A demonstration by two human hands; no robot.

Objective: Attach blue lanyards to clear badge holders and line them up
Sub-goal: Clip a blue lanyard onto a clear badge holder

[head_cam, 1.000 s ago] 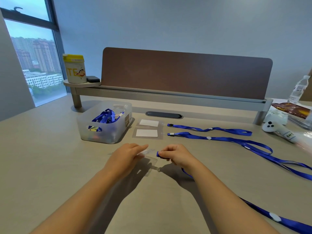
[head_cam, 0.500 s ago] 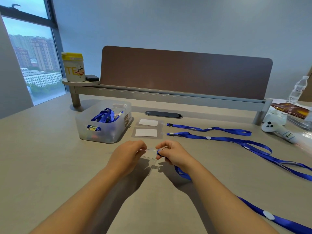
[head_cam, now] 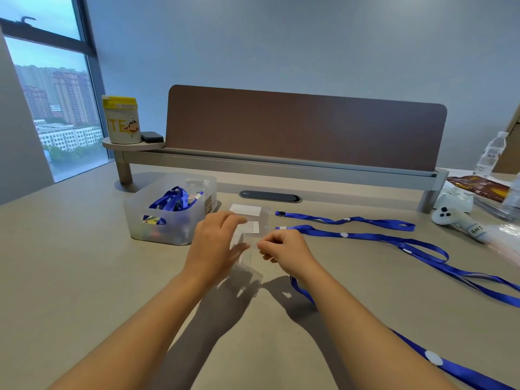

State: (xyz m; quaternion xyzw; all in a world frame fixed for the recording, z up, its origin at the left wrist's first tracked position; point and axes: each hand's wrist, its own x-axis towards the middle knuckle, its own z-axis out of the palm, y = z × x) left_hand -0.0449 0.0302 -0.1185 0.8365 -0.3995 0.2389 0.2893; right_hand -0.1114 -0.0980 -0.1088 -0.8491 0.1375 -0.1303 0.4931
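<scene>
My left hand (head_cam: 216, 246) holds a clear badge holder (head_cam: 244, 250) lifted above the table at the centre. My right hand (head_cam: 284, 250) pinches the clip end of a blue lanyard (head_cam: 455, 368), right at the holder's edge; the clip itself is hidden by my fingers. The strap trails under my right forearm toward the lower right. Behind my hands lie two clear holders with white cards (head_cam: 245, 210), one partly hidden by my left hand. Two more blue lanyards (head_cam: 346, 220) (head_cam: 365, 236) stretch to the right from them.
A translucent bin (head_cam: 146, 218) with blue lanyards stands at the left of the holders. A desk divider (head_cam: 304, 128) runs across the back with a yellow-lidded canister (head_cam: 121, 121) on its shelf. A white handheld device (head_cam: 457, 222), snack packs and a water bottle (head_cam: 491, 154) sit at the right.
Both hands have lifted the holder and clip off the table and moved them a little farther from me. The left hand's fingers have spread along the holder.
</scene>
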